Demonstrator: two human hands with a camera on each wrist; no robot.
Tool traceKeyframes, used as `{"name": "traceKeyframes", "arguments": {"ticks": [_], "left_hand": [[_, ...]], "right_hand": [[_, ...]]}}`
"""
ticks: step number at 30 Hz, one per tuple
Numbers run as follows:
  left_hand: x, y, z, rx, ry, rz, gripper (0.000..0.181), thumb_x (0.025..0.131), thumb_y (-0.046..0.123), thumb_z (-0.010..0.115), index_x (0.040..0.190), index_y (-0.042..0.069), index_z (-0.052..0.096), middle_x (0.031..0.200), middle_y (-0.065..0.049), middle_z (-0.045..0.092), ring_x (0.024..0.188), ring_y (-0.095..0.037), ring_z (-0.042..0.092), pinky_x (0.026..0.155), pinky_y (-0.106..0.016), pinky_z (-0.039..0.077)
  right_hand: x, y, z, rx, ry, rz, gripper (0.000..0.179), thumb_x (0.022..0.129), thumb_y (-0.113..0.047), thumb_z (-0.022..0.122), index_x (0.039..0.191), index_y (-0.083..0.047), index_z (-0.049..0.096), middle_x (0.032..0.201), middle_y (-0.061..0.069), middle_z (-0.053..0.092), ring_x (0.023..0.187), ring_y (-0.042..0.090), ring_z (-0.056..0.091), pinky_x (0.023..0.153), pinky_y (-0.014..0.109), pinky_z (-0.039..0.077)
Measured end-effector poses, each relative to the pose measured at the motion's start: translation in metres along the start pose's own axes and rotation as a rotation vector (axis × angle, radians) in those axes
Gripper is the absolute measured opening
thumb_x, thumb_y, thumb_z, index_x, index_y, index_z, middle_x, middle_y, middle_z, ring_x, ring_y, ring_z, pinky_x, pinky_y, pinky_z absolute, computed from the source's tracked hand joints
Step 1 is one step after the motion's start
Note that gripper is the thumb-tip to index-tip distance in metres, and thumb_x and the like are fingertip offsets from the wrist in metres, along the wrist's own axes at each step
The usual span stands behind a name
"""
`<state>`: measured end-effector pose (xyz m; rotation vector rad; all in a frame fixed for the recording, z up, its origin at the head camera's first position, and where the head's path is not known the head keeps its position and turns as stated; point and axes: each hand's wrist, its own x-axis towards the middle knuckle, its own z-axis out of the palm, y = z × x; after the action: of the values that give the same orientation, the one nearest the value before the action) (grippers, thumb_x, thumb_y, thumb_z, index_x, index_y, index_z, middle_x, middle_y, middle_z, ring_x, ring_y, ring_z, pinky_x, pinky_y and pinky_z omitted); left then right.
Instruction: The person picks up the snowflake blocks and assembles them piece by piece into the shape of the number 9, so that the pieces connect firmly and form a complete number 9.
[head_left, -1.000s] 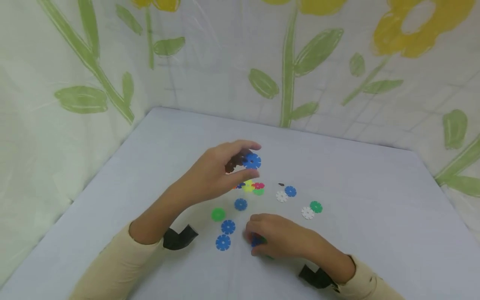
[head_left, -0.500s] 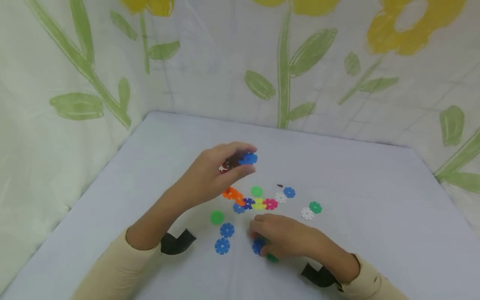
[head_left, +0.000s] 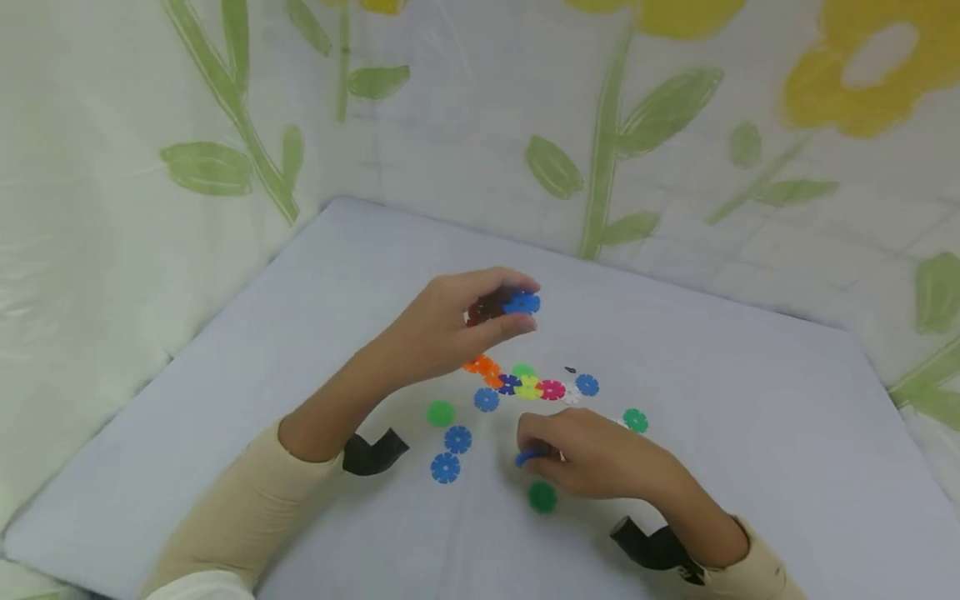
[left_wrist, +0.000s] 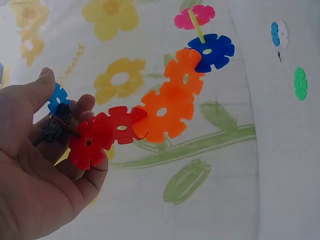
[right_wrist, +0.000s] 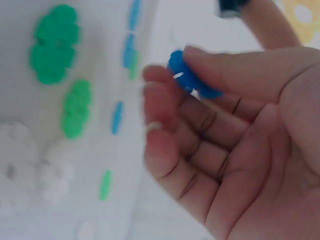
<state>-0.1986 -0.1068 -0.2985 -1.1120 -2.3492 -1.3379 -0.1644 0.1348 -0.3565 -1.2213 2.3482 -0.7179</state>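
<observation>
My left hand point(head_left: 442, 333) is raised above the table and holds a chain of slotted plastic snowflake discs. A blue disc point(head_left: 522, 302) of it sits between thumb and fingers. In the left wrist view the chain runs from dark discs through red discs point(left_wrist: 89, 141), orange discs point(left_wrist: 162, 112) and a dark blue disc point(left_wrist: 215, 52) to yellow and a pink disc point(left_wrist: 195, 17). My right hand point(head_left: 592, 454), lower and nearer, pinches one loose blue disc point(right_wrist: 187, 77) between thumb and fingertips. A green disc point(head_left: 542, 497) lies on the table just below it.
Two blue discs point(head_left: 446, 468) and a light green disc point(head_left: 441, 413) lie left of the right hand. Farther right are a blue disc point(head_left: 587, 384), a white disc point(head_left: 572, 393) and a green disc point(head_left: 635, 420). A flower-print curtain point(head_left: 480, 125) hangs behind the table.
My right hand has lifted a blue disc off, uncovering the green disc beneath. The hanging chain first swung lower into view, then rose slightly. The head view has shifted a little.
</observation>
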Motion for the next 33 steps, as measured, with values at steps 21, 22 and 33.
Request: {"name": "traceKeyframes", "arguments": {"ticks": [21,22,33], "left_hand": [[-0.011,0.017,0.005,-0.053,-0.096,0.003,0.040,0.088,0.021,0.080,0.124,0.006,0.068,0.100,0.006,0.068,0.077,-0.008,0.057,0.064,-0.026,0.053],[-0.011,0.017,0.005,-0.064,-0.097,0.004,0.040,0.088,0.021,0.080,0.124,0.006,0.068,0.100,0.007,0.068,0.077,-0.008,0.058,0.063,-0.027,0.053],[-0.016,0.021,0.006,-0.104,-0.127,-0.014,0.037,0.087,0.019,0.081,0.120,0.005,0.071,0.095,0.008,0.070,0.073,-0.007,0.058,0.061,-0.027,0.051]], "right_hand": [[-0.012,-0.013,-0.036,0.126,0.768,-0.273,0.027,0.087,0.016,0.064,0.108,0.000,0.066,0.088,0.005,0.066,0.067,0.015,0.060,0.059,0.022,0.054],[-0.011,-0.015,-0.036,0.130,0.769,-0.274,0.026,0.087,0.015,0.063,0.108,-0.001,0.066,0.087,0.004,0.065,0.066,0.015,0.059,0.058,0.022,0.053],[-0.006,-0.033,-0.034,0.009,0.769,-0.286,0.021,0.088,0.014,0.065,0.103,-0.001,0.065,0.081,-0.003,0.066,0.070,0.013,0.061,0.068,0.023,0.056]]}}
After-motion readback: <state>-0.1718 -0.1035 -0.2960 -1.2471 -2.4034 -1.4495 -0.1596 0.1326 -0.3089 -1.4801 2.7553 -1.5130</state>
